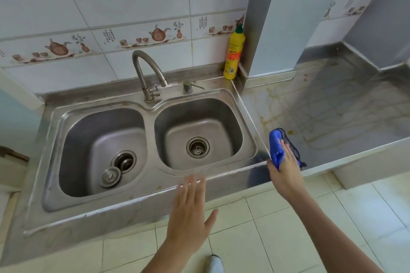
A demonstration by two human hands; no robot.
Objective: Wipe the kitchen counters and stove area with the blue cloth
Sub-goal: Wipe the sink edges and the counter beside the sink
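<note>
- Right hand (285, 173) grips the blue cloth (276, 147) at the counter (332, 106) edge; its fingertips are hidden.
- Left hand (188, 208) hovers flat, fingers blurred.

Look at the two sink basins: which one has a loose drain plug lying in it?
The left basin: a round metal plug lies on its floor beside the open drain. The right basin holds only its fitted strainer.

We see the stained steel counter (332, 104) lying bare; only a tall yellow plastic bottle (234, 55) stands in its back-left corner by the grey pillar (259, 17).
</note>
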